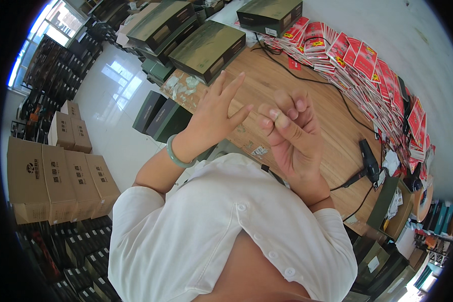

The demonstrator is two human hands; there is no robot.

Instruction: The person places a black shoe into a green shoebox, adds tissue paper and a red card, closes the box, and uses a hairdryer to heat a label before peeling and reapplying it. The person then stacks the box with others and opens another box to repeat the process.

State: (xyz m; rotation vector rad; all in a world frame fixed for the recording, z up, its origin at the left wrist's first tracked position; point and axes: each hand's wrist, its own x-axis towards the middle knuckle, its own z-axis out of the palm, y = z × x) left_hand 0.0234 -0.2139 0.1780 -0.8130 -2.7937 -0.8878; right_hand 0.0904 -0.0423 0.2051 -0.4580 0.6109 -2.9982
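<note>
My left hand [217, 111] is raised over the near left edge of the wooden table [332, 113], with its fingers spread and nothing in it. A pale green bangle [174, 152] circles that wrist. To its right, my right hand [294, 136] is held up above the tabletop with the fingers curled and the thumb pressed against them. Whatever the pinch may hold is too small to make out. The two hands are apart. The nearest box to my left hand is a flat olive-green box [206, 48] just beyond its fingertips.
Red printed packets [365, 60] lie in a long overlapping row by the wall. A black hair dryer [369, 160] and a black cable [345, 98] rest on the table's right side. An opened green box [387, 204] stands at the near right. Brown cartons [60, 181] stand at the left.
</note>
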